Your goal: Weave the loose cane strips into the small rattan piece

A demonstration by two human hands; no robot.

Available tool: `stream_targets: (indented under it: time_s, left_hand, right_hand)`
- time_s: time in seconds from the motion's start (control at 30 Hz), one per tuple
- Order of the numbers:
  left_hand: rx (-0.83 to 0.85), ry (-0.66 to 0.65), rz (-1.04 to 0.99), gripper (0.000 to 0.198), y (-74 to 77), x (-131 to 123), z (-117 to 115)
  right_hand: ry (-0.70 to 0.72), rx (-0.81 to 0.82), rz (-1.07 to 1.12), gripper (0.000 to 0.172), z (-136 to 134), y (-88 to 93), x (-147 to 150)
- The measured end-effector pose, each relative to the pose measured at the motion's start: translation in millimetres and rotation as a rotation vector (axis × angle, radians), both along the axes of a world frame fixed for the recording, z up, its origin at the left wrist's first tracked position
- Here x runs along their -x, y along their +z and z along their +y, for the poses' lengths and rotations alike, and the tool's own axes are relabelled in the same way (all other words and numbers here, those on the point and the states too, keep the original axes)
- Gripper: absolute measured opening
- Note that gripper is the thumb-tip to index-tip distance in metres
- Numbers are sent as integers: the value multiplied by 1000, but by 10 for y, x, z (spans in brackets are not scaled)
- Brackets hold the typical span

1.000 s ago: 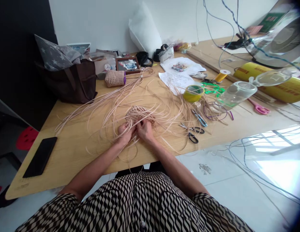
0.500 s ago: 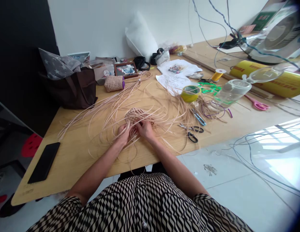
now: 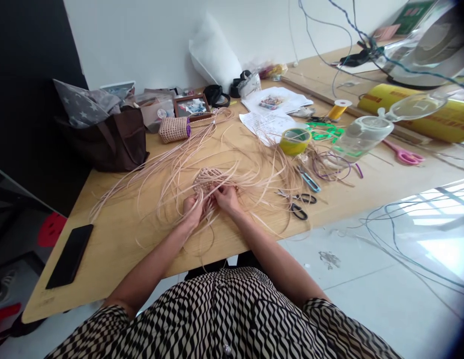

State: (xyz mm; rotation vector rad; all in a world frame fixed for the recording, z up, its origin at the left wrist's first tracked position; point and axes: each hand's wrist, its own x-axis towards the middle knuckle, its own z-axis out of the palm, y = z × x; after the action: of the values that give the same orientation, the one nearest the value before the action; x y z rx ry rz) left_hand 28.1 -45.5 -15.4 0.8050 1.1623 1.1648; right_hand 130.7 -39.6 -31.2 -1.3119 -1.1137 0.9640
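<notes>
A small piece of weaving [image 3: 206, 178] in pale pinkish strips lies on the table, its long loose strips [image 3: 172, 174] fanning out on all sides. At its near left edge my left hand [image 3: 193, 208] is closed around some of the strips. My right hand [image 3: 226, 198] is closed in a pinch at the near right edge, with strips between thumb and fingers. Strips partly cover the fingertips of both hands. Farther back, a finished-looking woven basket [image 3: 174, 129] with a purple rim rests on its side.
Black-handled scissors [image 3: 299, 210] and a blue thread snipper [image 3: 310, 180] lie right of my hands. Beyond them are a yellow tape roll [image 3: 295, 142], a clear bottle [image 3: 361, 137] and pink scissors [image 3: 407, 157]. A black phone [image 3: 70, 257] lies at left, near a dark bag [image 3: 116, 139].
Both hands stay at the weaving with only slight finger movement; the right hand's thumb and fingers have shifted a little. The whole view has turned slightly.
</notes>
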Motion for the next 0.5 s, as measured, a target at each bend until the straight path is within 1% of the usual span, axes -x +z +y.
stream_targets:
  time_s: [0.07, 0.13, 0.2, 0.23, 0.33, 0.5]
  left_hand:
    - [20, -51, -33, 27, -17, 49, 36]
    - [34, -98, -66, 28, -48, 106, 69]
    - [49, -125, -80, 30, -82, 149, 90]
    - [49, -127, -77, 30, -96, 161, 95]
    - [27, -123, -60, 30, -122, 168, 94]
    - [10, -102, -52, 33, -133, 146, 93]
  right_hand:
    - [6, -43, -32, 27, -15, 30, -17]
    - [-59, -88, -123, 26, -43, 75, -37]
    - [-143, -121, -265, 27, -84, 118, -59]
    - [-162, -130, -351, 28, -110, 135, -69]
    - [-112, -124, -554, 31, -204, 160, -87]
    - [8, 1, -741, 26, -337, 171, -73]
